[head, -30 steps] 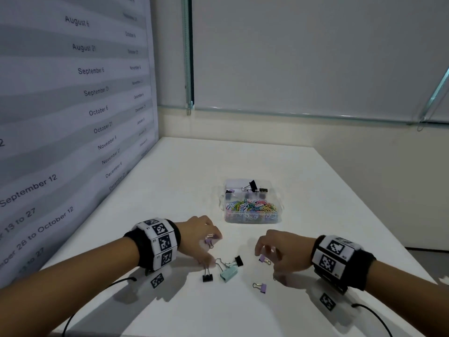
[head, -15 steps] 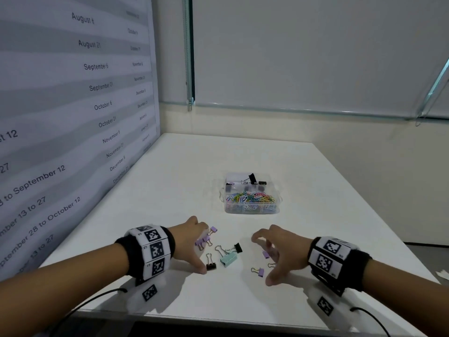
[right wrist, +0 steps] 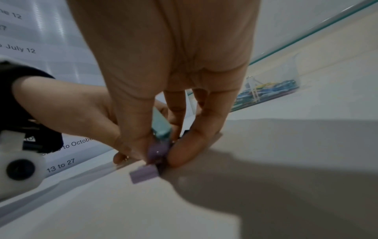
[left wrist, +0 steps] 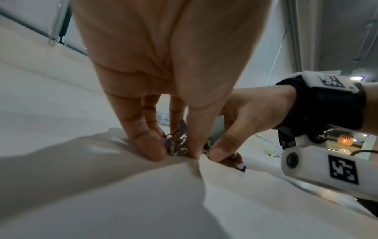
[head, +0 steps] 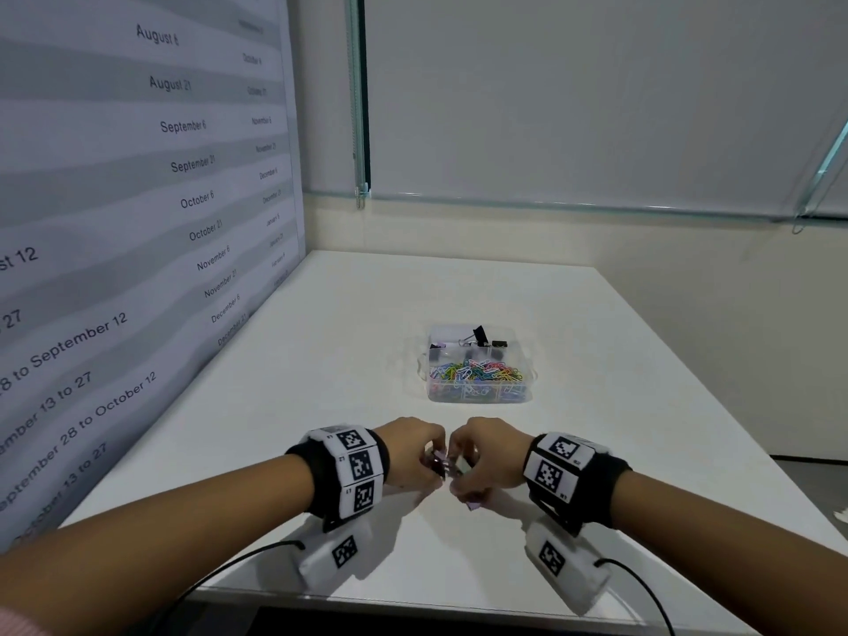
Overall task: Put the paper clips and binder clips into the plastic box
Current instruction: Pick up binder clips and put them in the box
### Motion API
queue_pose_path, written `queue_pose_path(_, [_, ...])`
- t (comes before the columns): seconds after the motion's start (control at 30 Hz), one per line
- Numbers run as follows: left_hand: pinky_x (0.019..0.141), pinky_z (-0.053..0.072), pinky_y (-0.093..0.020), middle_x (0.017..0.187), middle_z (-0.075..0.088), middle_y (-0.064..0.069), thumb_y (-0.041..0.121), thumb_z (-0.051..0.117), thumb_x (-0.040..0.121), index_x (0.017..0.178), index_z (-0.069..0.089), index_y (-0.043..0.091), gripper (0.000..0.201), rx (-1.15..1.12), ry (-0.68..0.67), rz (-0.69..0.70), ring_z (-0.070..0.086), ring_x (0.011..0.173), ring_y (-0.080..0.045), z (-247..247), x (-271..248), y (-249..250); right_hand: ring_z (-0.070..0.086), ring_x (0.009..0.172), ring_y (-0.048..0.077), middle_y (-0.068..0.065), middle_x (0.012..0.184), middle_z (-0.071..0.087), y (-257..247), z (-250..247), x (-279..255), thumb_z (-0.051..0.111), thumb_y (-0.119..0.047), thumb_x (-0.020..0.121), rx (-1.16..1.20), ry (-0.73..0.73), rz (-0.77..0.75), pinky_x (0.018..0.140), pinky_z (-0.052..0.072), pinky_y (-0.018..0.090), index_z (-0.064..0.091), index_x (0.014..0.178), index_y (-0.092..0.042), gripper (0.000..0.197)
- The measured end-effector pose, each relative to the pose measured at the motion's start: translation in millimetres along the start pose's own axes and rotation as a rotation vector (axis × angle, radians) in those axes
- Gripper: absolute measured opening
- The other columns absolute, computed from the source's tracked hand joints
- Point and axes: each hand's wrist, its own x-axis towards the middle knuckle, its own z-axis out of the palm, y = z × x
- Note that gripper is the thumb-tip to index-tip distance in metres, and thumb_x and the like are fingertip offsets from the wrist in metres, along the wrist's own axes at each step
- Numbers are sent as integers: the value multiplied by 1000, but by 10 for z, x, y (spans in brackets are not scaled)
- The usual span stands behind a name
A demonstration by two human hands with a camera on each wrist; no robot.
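Observation:
Near the table's front edge my two hands meet, fingertips down on the white table (head: 459,291). My left hand (head: 431,470) curls round a bunch of purple and black binder clips (left wrist: 175,143). Between thumb and fingers, my right hand (head: 461,477) pinches a mint binder clip (right wrist: 161,127) and a purple binder clip (right wrist: 156,152). Another purple clip (right wrist: 144,174) lies on the table just at its fingertips. The clear plastic box (head: 479,397) stands farther back, with coloured paper clips (head: 477,374) in front and black binder clips (head: 479,335) behind.
A wall with a printed list of dates (head: 137,222) runs along the table's left side. A window blind (head: 596,107) hangs behind the far edge. Black cables (head: 229,566) trail from both wrist cameras near the front edge.
My hands have swept inward from either side and come together. The binder clips that lay scattered between them are now gathered under and inside the fingers.

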Motion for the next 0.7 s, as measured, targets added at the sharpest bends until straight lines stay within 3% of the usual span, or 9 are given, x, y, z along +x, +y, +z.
queue_pose_path(0.1, [83, 42, -28, 114, 61, -13, 18, 58, 86, 111, 59, 10, 27, 31, -19, 27, 55, 107, -28, -29, 6, 25, 50, 77, 17, -2, 79, 53, 26, -7, 24, 74, -20, 66, -32, -2, 25, 56, 38, 21, 60, 69, -20, 14])
queue_pose_path(0.17, [84, 43, -27, 115, 61, -12, 13, 56, 85, 107, 62, 9, 23, 43, -24, 36, 56, 107, -26, -43, 1, 30, 50, 73, 17, -2, 74, 54, 54, 0, 50, 74, -19, 63, -73, -6, 46, 56, 39, 23, 48, 55, -25, 27])
queue_pose_path(0.3, [81, 44, -29, 116, 57, -12, 8, 53, 85, 104, 63, 8, 22, 114, -14, 26, 57, 106, -27, -57, 14, 50, 49, 71, 16, -9, 62, 48, 114, -17, 96, 71, -17, 64, -112, -16, 76, 52, 37, 21, 44, 54, -23, 29])
queue_pose_path(0.47, [71, 38, -23, 107, 66, -7, 7, 55, 81, 91, 63, 13, 15, 155, 21, 40, 61, 100, -25, -28, 67, 49, 46, 70, 19, 1, 70, 52, 164, -86, 136, 70, -15, 66, -126, -22, 87, 54, 35, 23, 55, 67, -11, 15])
queue_pose_path(0.57, [71, 39, -23, 107, 66, -6, 11, 59, 80, 96, 64, 11, 16, 168, 16, 48, 61, 99, -25, -29, 108, 39, 42, 67, 19, -1, 60, 43, 221, -135, 151, 73, -18, 68, -122, -18, 74, 50, 31, 23, 41, 56, -16, 34])
queue_pose_path(0.7, [73, 38, -25, 111, 64, -10, 17, 68, 80, 102, 62, 6, 25, 155, -37, 53, 58, 100, -27, -125, 200, 5, 54, 63, 17, -2, 62, 51, 323, -262, 151, 67, -5, 71, -33, -12, 100, 49, 43, 20, 41, 53, -19, 34])
